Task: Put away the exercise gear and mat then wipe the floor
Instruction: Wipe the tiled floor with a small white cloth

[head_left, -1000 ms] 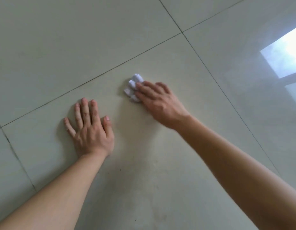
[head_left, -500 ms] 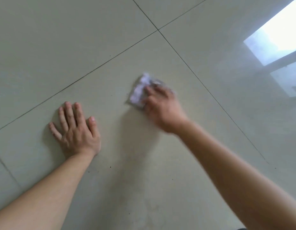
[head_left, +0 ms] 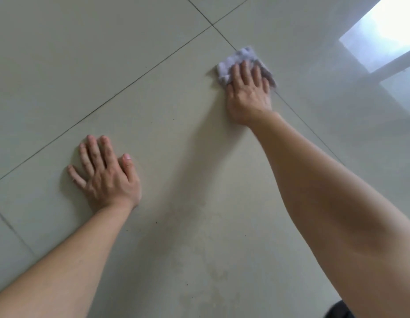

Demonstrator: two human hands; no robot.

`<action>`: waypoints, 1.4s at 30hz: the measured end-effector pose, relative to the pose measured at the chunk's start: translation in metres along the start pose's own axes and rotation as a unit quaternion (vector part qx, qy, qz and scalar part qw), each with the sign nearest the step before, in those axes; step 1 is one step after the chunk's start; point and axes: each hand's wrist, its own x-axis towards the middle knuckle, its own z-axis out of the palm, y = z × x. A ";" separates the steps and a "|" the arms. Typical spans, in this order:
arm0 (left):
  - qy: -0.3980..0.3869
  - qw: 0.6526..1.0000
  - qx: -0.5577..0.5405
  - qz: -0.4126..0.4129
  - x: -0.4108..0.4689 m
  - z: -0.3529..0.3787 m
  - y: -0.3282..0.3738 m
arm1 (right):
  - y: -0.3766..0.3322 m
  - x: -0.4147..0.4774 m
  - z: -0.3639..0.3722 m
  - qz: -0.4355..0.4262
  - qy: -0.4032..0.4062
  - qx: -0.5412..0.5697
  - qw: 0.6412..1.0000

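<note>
Fingers (head_left: 245, 71) flatter, cloth (head_left: 244, 55) seemingly farther right

Both of your hands are bare. The left hand (head_left: 107, 177) shows a short, trimmed thumbnail (head_left: 127, 156) and creased knuckles, and the right hand (head_left: 247, 95) shows faint ridges of tendon across its back. Back from each wrist, your left forearm (head_left: 68, 260) and right forearm (head_left: 332, 203) run uncovered all the way to the frame edge. Under the right forearm, at the bottom edge, sits a small dark patch (head_left: 338, 312); it is too cropped to tell whether it is clothing.
</note>
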 end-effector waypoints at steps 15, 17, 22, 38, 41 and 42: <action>-0.002 1.000 -0.001 0.011 0.000 0.003 -0.003 | 0.095 -0.066 -0.010 0.017 0.002 -0.010 1.000; -0.004 1.000 0.004 0.013 -0.001 0.002 -0.003 | 0.090 -0.073 -0.012 0.057 -0.009 0.005 0.998; -0.019 0.999 0.021 0.016 -0.001 0.001 0.000 | 0.038 -0.180 0.057 -0.073 0.027 0.007 0.997; -0.164 0.973 0.057 0.153 -0.069 -0.028 0.080 | 0.132 -0.155 0.005 0.130 -0.050 0.053 0.989; -0.199 0.955 0.022 0.220 -0.108 -0.023 0.126 | 0.107 -0.211 0.037 0.114 -0.011 0.067 0.991; -0.214 0.949 0.020 0.229 -0.115 -0.020 0.139 | 0.096 -0.242 0.049 0.099 0.008 0.073 0.992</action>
